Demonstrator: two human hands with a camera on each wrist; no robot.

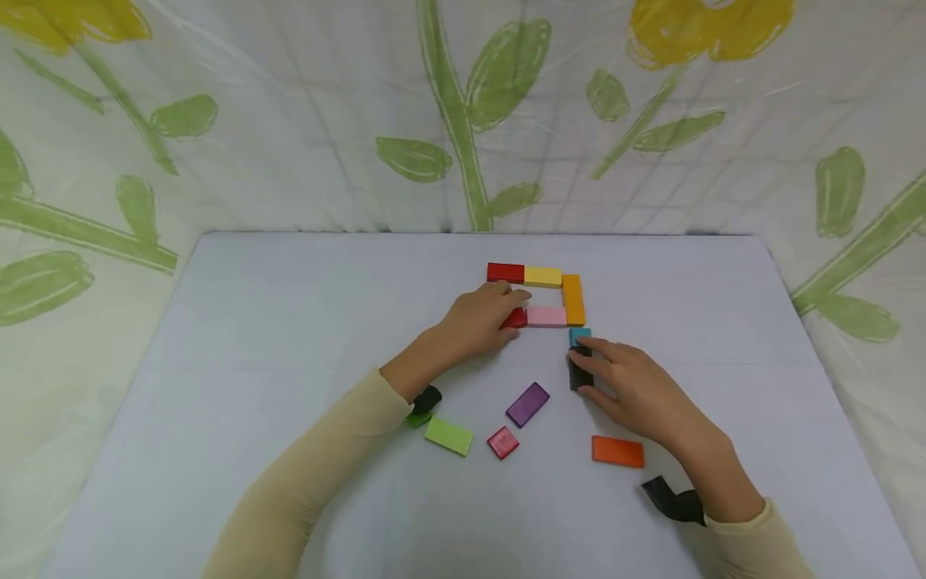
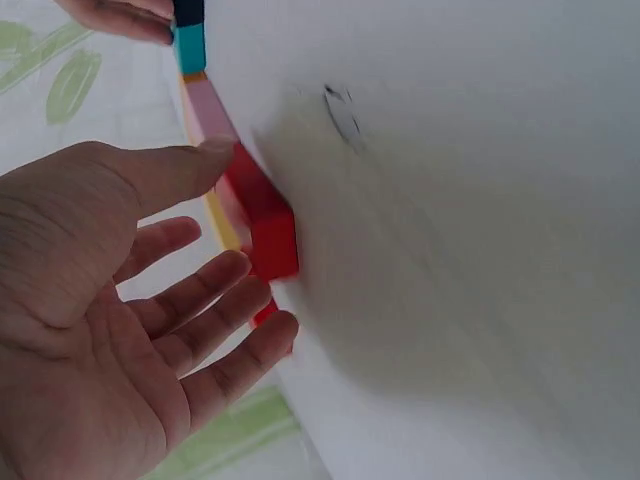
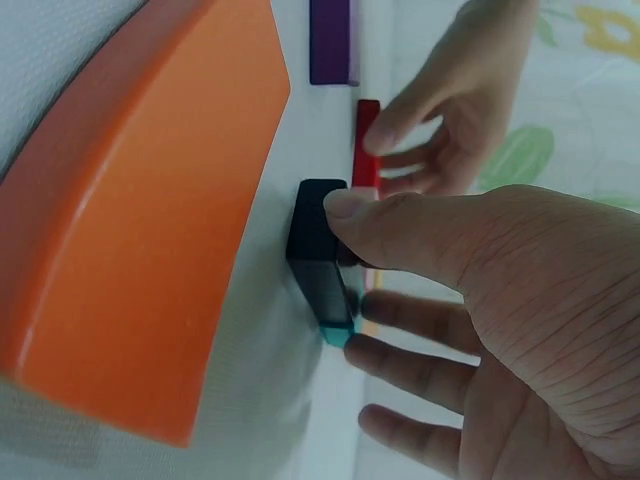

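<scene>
My left hand (image 1: 483, 320) is at the lower red block (image 1: 515, 319). Its thumb touches that block near the joint with a pink block (image 2: 208, 108), while the other fingers spread loosely on the far side. My right hand (image 1: 637, 386) pinches a black block (image 3: 318, 240), thumb on the near end. The black block stands against a small teal block (image 1: 579, 333), in line below a yellow-orange block (image 1: 573, 299). Another red block (image 1: 506, 273) and a yellow block (image 1: 542, 277) form the upper row, meeting the yellow-orange block at its top.
Loose on the white table (image 1: 253, 362) lie a purple block (image 1: 528, 404), a pinkish-red square block (image 1: 502, 442), a light green block (image 1: 448, 436) and an orange block (image 1: 617, 452). A darker green piece (image 1: 419, 420) is partly hidden by the left sleeve. Behind hangs a flower-patterned curtain (image 1: 289, 121).
</scene>
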